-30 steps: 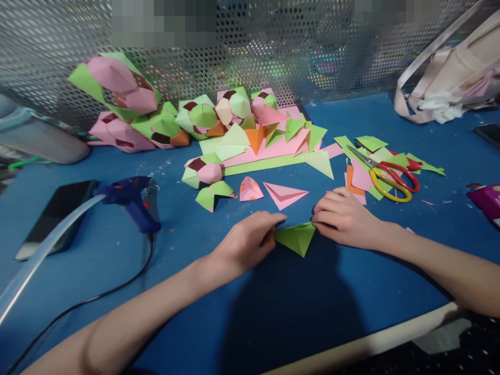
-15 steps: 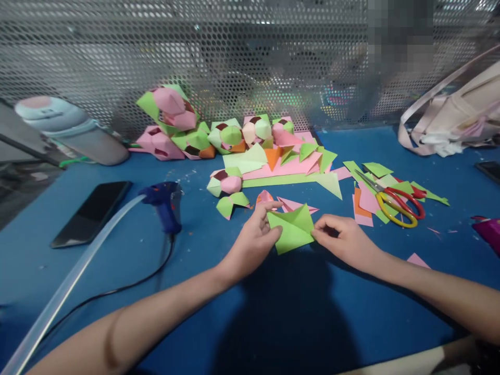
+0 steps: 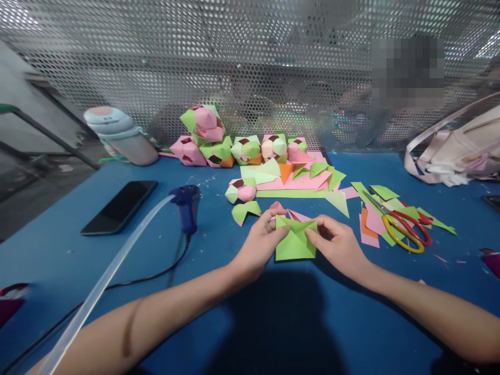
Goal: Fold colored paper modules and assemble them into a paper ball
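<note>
A folded green paper (image 3: 296,244) is held up above the blue table between my two hands. My left hand (image 3: 262,237) pinches its left side, thumb in front. On the right edge, my right hand (image 3: 335,239) grips it between thumb and fingers. Creases run across the paper's upper part. Just behind it lie pink folded pieces (image 3: 299,215), partly hidden by the paper and my fingers. Left of these sit a small green folded piece (image 3: 246,211) and a pink and green paper shape (image 3: 241,191).
Red and yellow scissors (image 3: 406,229) lie on paper scraps at right. A blue glue gun (image 3: 188,208) with its clear stick and black cord stands left, beside a phone (image 3: 119,208) and bottle (image 3: 123,135). Folded paper shapes (image 3: 219,151) line the mesh panel (image 3: 273,67). A bag (image 3: 461,140) sits far right.
My right hand has shifted its hold, its thumb now on the paper's front. The paper has turned from tilted to level. The view has swung left and up.
</note>
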Tool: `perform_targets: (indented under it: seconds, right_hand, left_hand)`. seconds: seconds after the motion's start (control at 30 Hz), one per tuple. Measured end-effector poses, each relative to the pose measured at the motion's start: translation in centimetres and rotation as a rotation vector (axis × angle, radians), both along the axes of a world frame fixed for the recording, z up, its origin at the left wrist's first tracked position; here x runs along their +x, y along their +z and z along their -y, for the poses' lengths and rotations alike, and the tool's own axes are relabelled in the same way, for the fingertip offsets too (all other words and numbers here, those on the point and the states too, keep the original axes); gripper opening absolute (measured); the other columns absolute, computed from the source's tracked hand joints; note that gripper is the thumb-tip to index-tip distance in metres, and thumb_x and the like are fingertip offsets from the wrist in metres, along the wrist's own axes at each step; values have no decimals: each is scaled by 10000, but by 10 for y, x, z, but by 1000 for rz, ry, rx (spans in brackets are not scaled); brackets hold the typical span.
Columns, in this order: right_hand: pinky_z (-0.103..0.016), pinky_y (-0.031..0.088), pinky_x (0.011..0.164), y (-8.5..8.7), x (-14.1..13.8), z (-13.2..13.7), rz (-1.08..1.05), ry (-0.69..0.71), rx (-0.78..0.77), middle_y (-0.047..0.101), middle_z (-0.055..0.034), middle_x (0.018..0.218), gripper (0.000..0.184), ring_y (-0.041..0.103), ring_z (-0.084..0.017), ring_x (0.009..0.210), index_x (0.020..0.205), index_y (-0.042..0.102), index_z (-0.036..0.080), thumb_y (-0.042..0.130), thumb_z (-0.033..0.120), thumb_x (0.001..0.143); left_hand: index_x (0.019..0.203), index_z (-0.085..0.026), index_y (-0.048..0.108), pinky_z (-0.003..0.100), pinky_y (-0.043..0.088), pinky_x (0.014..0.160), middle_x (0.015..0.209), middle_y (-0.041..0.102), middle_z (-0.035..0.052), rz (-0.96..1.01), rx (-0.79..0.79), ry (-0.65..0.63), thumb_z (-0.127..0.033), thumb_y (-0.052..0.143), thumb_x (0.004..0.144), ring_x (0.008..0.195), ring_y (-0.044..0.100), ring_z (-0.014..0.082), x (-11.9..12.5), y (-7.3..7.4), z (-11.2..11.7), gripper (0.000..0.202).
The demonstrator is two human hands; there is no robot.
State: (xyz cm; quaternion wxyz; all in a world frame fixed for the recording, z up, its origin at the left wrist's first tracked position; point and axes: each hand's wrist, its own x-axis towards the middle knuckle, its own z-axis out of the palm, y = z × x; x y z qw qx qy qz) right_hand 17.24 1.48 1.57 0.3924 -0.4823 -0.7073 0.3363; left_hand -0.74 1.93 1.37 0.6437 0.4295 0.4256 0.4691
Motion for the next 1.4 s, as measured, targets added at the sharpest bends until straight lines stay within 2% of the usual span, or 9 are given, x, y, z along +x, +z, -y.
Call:
perform_targets:
  seconds: [0.17, 0.33, 0.53, 0.7, 0.9, 1.07, 1.13, 1.27, 1.4]
  right_hand:
    - [-242, 356, 562, -2, 0, 1, -33, -1, 3, 460, 34, 669, 105, 423, -108, 608, 787, 561, 191, 551, 252, 871]
    - [-236, 359, 540, -2, -2, 0, -88, -6, -66, 477, 34, 660, 123, 423, -104, 587, 803, 573, 188, 561, 290, 870]
    - [-239, 378, 544, -3, -2, 0, -126, -19, -109, 515, 23, 684, 124, 454, -112, 600, 865, 594, 189, 568, 310, 867]
    - [-258, 387, 585, -3, -2, -1, -57, 0, -13, 539, 0, 744, 148, 467, -127, 651, 875, 624, 199, 525, 306, 901]
    - [-264, 420, 616, 4, -2, 0, 3, 67, 100, 507, -17, 764, 216, 497, -139, 697, 824, 610, 189, 453, 281, 939]
    - [-271, 465, 658, 1, -2, 1, -12, 42, 95, 581, -30, 869, 184, 542, -139, 742, 1036, 622, 212, 486, 267, 925]
    - [-273, 485, 667, 0, -2, 1, -64, 7, 72, 605, -28, 884, 196, 564, -136, 740, 1079, 597, 217, 529, 271, 903]
    - [-267, 510, 638, -1, -4, 1, -174, -13, 13, 629, -34, 876, 170, 598, -134, 725, 1017, 581, 204, 580, 292, 871]
    - [-276, 515, 634, 1, -5, 2, -190, -10, 8, 630, -36, 860, 166, 595, -137, 716, 988, 587, 200, 597, 299, 855]
  left_hand:
    - [900, -150, 576, 287, 489, 738, 870, 674, 39, 149, -32, -44, -262, 617, 803, 770, 639, 159, 1, -5, 0, 153]
    - [910, -150, 606, 284, 493, 717, 846, 688, 30, 108, -53, -55, -245, 649, 780, 744, 643, 162, 2, -6, 4, 167]
    - [967, -161, 653, 287, 487, 723, 855, 698, 32, 78, -22, -36, -285, 599, 819, 735, 641, 164, 1, -9, 6, 201]
    - [1000, -169, 675, 306, 486, 768, 921, 709, 43, 39, 18, -43, -297, 572, 833, 798, 649, 183, 0, -10, 5, 234]
    - [955, -169, 699, 323, 461, 838, 972, 702, 51, -121, 99, -12, -271, 571, 824, 954, 617, 219, -1, -8, 6, 210]
    - [923, -171, 702, 309, 447, 839, 940, 691, 44, -191, 127, -25, -291, 574, 831, 936, 606, 201, -1, -8, 7, 198]
    - [940, -166, 697, 310, 459, 811, 947, 695, 52, -170, 111, -36, -290, 577, 827, 933, 612, 207, 0, -9, 7, 207]
    - [969, -157, 686, 312, 481, 764, 939, 707, 63, -83, 55, -49, -292, 578, 820, 935, 628, 222, 2, -8, 7, 228]
    - [934, -163, 687, 307, 490, 759, 893, 712, 46, 23, 6, -60, -291, 602, 804, 879, 647, 208, 4, -4, 8, 202]
